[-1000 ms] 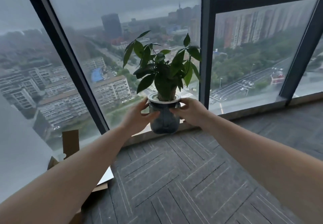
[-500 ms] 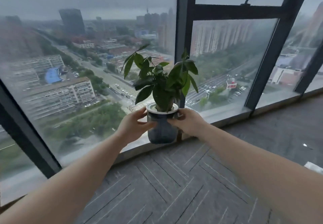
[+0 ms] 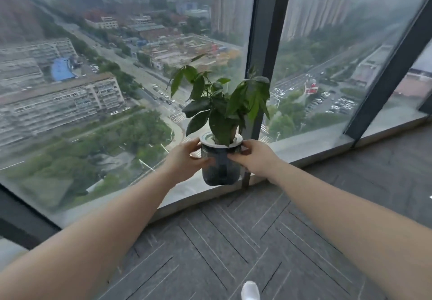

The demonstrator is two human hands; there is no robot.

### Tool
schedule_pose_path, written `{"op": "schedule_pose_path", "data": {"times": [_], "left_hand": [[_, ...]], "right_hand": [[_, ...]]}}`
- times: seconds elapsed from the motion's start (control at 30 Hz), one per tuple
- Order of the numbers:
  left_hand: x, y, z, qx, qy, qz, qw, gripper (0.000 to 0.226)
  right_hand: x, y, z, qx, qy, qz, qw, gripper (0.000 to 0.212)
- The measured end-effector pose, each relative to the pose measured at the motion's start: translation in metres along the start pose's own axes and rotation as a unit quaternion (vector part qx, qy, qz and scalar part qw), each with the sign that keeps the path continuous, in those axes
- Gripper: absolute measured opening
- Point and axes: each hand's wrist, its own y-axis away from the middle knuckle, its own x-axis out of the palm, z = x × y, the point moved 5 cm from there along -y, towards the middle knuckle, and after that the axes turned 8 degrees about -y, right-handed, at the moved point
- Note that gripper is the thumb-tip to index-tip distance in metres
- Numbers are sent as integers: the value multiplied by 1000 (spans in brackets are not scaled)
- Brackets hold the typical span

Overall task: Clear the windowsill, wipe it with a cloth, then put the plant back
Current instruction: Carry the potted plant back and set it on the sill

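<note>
Plant (image 3: 223, 103): held in its dark pot (image 3: 221, 166), just above the windowsill (image 3: 311, 145).
Left grip (image 3: 184, 161): clamped on the pot's side.
Right grip (image 3: 256, 159): clamped on the opposite side.
Floor (image 3: 233, 241): grey carpet tiles.

leafy plant (image 3: 222, 103), dark pot, upright above windowsill (image 3: 187, 194)

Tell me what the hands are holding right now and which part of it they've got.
Both hands hold the potted plant. The left hand and right hand grip opposite sides of the pot's upper body, just under its white rim.
</note>
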Motion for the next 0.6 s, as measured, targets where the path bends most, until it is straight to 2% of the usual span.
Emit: {"op": "schedule_pose_path", "data": {"times": [0.37, 0.47, 0.6], "left_hand": [[23, -175, 90, -129, -18, -30, 991, 59], [46, -212, 118, -158, 14, -30, 987, 52], [99, -264, 185, -188, 99, -68, 975, 36]], "right_hand": [[51, -223, -46, 13, -58, 133, 989, 44], [68, -269, -73, 22, -51, 134, 989, 43], [98, -329, -132, 43, -118, 101, 987, 38]]}}
